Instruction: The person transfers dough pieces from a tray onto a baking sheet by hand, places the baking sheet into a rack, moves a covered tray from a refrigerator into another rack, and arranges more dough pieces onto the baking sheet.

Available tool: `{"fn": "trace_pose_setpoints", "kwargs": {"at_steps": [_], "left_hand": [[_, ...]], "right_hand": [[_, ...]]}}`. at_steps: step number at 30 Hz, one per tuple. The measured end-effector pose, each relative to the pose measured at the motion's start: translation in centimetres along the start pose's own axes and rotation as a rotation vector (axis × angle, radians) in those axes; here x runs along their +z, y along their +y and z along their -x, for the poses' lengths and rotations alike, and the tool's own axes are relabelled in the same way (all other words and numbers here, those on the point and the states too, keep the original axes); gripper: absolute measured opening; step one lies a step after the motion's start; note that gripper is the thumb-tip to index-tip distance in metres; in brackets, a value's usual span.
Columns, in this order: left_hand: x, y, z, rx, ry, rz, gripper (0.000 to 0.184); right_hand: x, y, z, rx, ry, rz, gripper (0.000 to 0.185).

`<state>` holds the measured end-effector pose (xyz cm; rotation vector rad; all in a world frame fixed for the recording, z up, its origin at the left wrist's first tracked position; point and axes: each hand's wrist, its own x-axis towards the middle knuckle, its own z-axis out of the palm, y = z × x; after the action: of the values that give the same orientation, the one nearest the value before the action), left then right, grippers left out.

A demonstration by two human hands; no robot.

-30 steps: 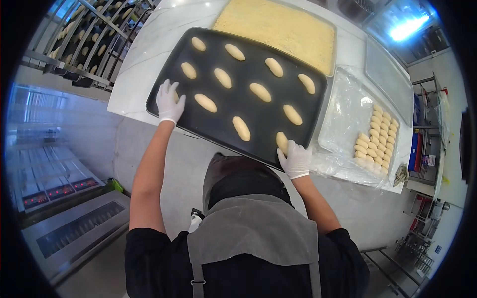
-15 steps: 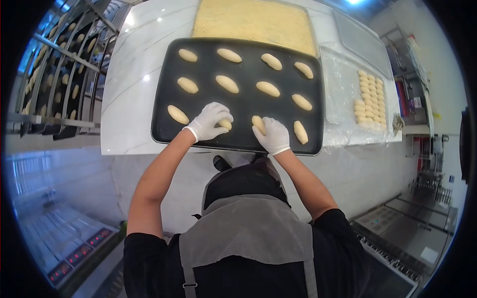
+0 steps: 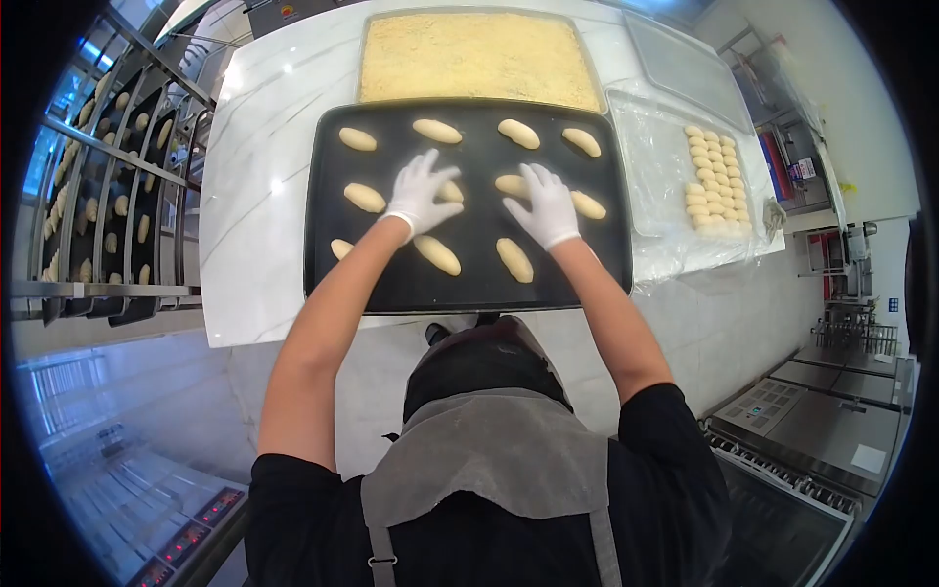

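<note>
A black tray [image 3: 479, 220] bearing several oval dough pieces in rows lies at the table's front edge. My left hand [image 3: 423, 196], in a white glove, is over the middle row with its fingers apart, partly covering a dough piece [image 3: 451, 192]. My right hand [image 3: 544, 205], gloved too, touches or hovers over another dough piece [image 3: 511, 185] of that row, its fingers bent and slightly blurred. Nearer the front edge are a dough piece [image 3: 437, 255] below my left hand and one [image 3: 514, 260] below my right hand.
Behind the black tray lies a tray of yellow crumbs [image 3: 479, 57]. At right, a plastic-covered tray [image 3: 650, 161] holds several smaller dough pieces [image 3: 716, 181]. A rack [image 3: 122, 289] with loaded trays stands at left. The marble table [image 3: 256, 196] shows around them.
Both hands have moved from the front row up to the middle row. The two front dough pieces that they touched now lie uncovered. The camera view has shifted a little.
</note>
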<state>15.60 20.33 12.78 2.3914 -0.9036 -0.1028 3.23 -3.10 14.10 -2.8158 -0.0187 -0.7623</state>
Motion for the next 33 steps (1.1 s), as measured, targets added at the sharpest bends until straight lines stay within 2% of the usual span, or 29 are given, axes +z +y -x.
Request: {"fn": "trace_pose_setpoints", "kwargs": {"at_steps": [1, 4, 7, 9, 12, 15, 17, 19, 21, 22, 23, 24, 25, 26, 29, 33], "left_hand": [[1.3, 0.0, 0.0, 0.026, 0.004, -0.036, 0.057], [2.7, -0.1, -0.9, 0.083, 0.005, -0.110, 0.053], [2.2, -1.1, -1.4, 0.147, -0.112, -0.107, 0.051], [1.7, -0.9, -1.6, 0.152, -0.106, -0.099, 0.050], [1.6, -0.6, -1.3, 0.157, -0.104, -0.089, 0.047], [1.8, -0.6, -1.0, 0.131, -0.006, -0.099, 0.048], [1.2, -0.1, -1.0, 0.136, -0.001, -0.086, 0.049], [-0.3, 0.5, -2.1, 0.155, 0.024, -0.061, 0.053], [-4.6, 0.9, -4.1, 0.004, 0.088, 0.090, 0.058], [-4.9, -1.4, -4.9, -0.085, 0.260, -0.053, 0.055], [-4.9, -4.1, -5.5, -0.174, 0.428, -0.196, 0.053], [-4.8, -6.1, -6.2, -0.335, 0.437, -0.326, 0.051], [-4.6, -7.5, -6.7, -0.496, 0.443, -0.457, 0.050], [-4.5, -8.4, -6.9, -0.495, 0.444, -0.460, 0.050], [-5.0, -10.1, -7.9, -0.499, 0.081, -0.393, 0.055], [-5.1, -10.9, -7.5, -0.417, 0.029, -0.406, 0.059]], "right_hand": [[1.1, 0.7, -0.6, 0.002, 0.002, -0.002, 0.053], [3.6, 2.1, -1.9, 0.073, -0.406, -0.050, 0.056], [3.6, 1.8, -1.6, 0.133, -0.444, -0.081, 0.054], [1.9, 2.3, -2.0, 0.160, -0.462, -0.087, 0.053], [-2.5, 4.4, -1.3, 0.079, -0.066, -0.072, 0.050], [-5.4, 9.8, 1.6, 0.131, -0.193, 0.033, 0.053], [-5.0, 11.9, 3.4, 0.146, -0.467, -0.031, 0.057], [-4.9, 12.4, 2.5, 0.173, -0.443, -0.069, 0.056], [-5.3, 12.4, 1.5, 0.251, -0.411, -0.130, 0.053], [-4.7, 12.9, 0.5, 0.252, -0.409, -0.133, 0.053], [-3.7, 13.8, -1.1, 0.230, -0.214, -0.087, 0.050], [-2.7, 14.9, -2.7, 0.207, -0.019, -0.040, 0.048], [-1.2, 16.2, -3.9, 0.209, -0.019, -0.042, 0.048], [0.8, 17.6, -4.8, 0.165, -0.076, 0.010, 0.045], [3.3, 18.6, -5.5, 0.142, -0.141, 0.063, 0.040], [4.5, 18.6, -6.1, 0.170, -0.177, 0.092, 0.037]]}}
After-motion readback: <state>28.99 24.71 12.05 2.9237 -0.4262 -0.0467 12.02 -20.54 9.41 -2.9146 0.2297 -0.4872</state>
